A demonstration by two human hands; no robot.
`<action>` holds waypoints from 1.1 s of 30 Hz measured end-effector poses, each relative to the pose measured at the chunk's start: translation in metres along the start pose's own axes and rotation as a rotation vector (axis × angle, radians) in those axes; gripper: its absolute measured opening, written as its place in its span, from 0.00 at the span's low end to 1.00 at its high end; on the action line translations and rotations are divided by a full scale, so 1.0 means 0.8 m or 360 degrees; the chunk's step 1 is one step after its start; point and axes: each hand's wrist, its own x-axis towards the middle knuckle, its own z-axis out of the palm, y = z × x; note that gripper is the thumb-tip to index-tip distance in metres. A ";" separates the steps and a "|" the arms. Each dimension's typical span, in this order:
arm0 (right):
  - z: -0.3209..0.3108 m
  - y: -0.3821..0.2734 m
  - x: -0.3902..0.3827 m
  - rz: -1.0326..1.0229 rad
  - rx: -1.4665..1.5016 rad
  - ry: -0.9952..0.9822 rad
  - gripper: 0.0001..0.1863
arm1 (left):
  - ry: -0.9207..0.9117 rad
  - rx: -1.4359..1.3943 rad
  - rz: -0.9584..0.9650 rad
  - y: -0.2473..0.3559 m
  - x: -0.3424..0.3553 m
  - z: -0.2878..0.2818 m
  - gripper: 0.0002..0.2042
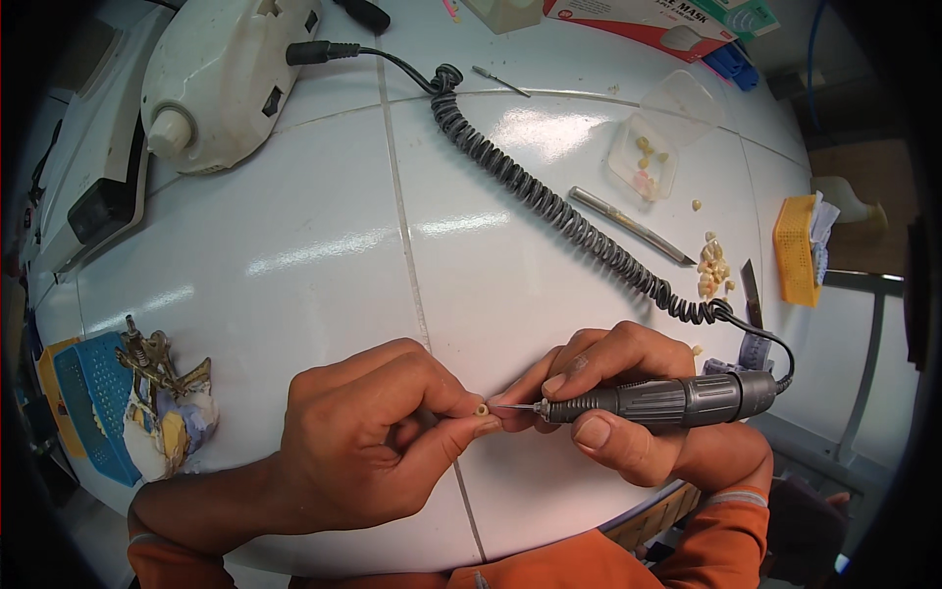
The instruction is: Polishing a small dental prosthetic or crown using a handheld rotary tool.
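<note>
Between the thumb and forefinger of my left hand [368, 432] is pinched a small yellowish artificial tooth [482, 409]. My right hand [623, 383] grips a dark grey rotary handpiece [667, 400], lying nearly level with its tip to the left. The thin bur [515, 406] in its nose reaches to the tooth; whether it touches I cannot tell. Fingers of both hands meet around the tooth. A black coiled cord [559, 206] runs from the handpiece's rear end to a plug [324, 53] beside the white control box [221, 83].
At the right lie a craft knife [633, 226], a pile of artificial teeth [713, 267] and an open clear plastic box [643, 157] with more teeth. A yellow basket [797, 250] stands at the edge. On the left, a metal articulator [162, 368] with a cast leans by a blue basket [93, 407].
</note>
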 end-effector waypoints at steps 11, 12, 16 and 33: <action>0.002 -0.005 0.001 0.0052 0.0036 -0.0023 0.11 | 0.0045 -0.0071 -0.0001 -0.002 -0.001 0.003 0.07; 0.002 -0.005 0.001 0.0043 0.0045 -0.0019 0.12 | 0.0040 -0.0066 0.0000 -0.002 0.000 0.003 0.07; 0.003 -0.005 -0.002 0.0066 0.0053 0.0010 0.12 | 0.0019 -0.0052 -0.0007 -0.002 -0.001 0.002 0.07; 0.003 -0.002 0.002 0.0025 -0.0061 -0.0014 0.10 | 0.0003 -0.0014 0.0008 -0.003 -0.001 0.001 0.07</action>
